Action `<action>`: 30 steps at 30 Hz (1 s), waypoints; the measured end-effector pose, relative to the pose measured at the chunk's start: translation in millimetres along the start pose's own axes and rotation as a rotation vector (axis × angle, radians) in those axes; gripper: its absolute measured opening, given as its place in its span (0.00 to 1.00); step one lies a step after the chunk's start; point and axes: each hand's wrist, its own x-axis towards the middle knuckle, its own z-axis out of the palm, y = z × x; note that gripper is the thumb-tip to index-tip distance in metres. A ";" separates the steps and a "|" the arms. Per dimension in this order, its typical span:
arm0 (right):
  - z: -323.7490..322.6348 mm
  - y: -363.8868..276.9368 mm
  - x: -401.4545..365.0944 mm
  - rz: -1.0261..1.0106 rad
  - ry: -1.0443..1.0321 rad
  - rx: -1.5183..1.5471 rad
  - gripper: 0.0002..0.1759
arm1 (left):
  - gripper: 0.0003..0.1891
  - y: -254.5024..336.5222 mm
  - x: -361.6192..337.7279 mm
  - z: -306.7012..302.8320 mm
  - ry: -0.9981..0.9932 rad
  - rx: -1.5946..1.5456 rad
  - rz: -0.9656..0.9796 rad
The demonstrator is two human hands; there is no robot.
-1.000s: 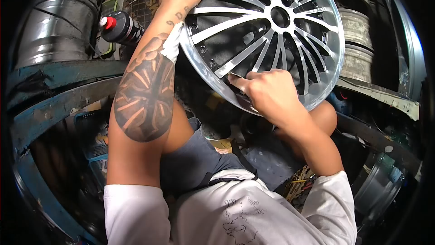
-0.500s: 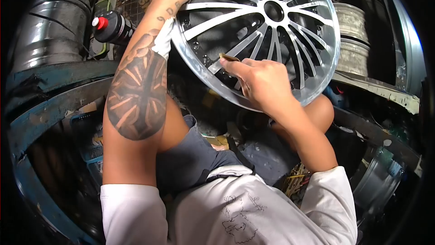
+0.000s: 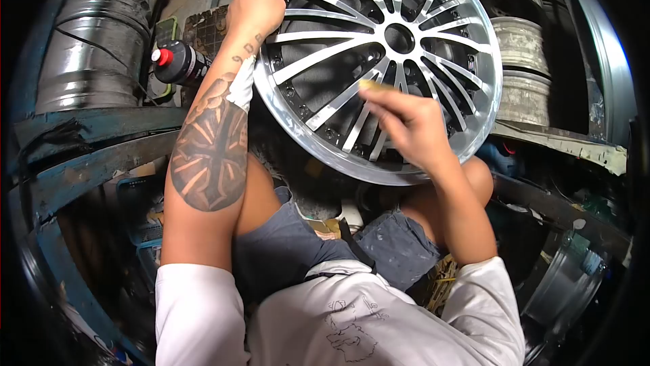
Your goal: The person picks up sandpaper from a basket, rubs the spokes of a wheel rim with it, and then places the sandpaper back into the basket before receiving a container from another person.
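Observation:
A multi-spoke alloy wheel (image 3: 399, 37), with bright spokes and dark gaps, lies tilted in front of my knees. My left hand (image 3: 255, 8) grips the rim at its upper left edge, fingers wrapped over it. A white cloth or paper (image 3: 242, 85) sits between my left forearm and the rim. Over the lower spokes, my right hand (image 3: 409, 122) pinches a small yellowish-brown piece (image 3: 367, 88), blurred by motion. Whether that piece touches a spoke cannot be made out.
A black bottle with a red cap (image 3: 179, 61) lies left of my forearm. Stacked metal rims (image 3: 519, 61) stand at the right, and large metal cylinders (image 3: 101, 34) at the upper left. Another rim (image 3: 558, 285) is at the lower right, beyond a blue metal beam (image 3: 101, 159).
My right hand with the small piece has moved up and right along the spokes, toward the hub. The wheel and my left hand appear slightly lower in view.

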 end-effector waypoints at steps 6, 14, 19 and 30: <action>-8.7 -17.7 -3.7 0.169 0.059 0.227 0.13 | 0.33 7.4 1.0 -0.6 -0.014 -0.062 -0.117; -14.6 7.6 5.0 0.019 0.152 0.128 0.19 | 0.24 47.7 -45.1 -32.3 0.049 -0.449 0.161; -21.2 9.3 2.5 0.307 -0.033 0.804 0.17 | 0.12 129.8 -137.3 -55.9 0.302 -0.809 0.543; -7.6 -20.8 -2.1 0.458 -0.123 1.344 0.14 | 0.07 235.6 -389.0 5.5 -0.221 -0.655 1.795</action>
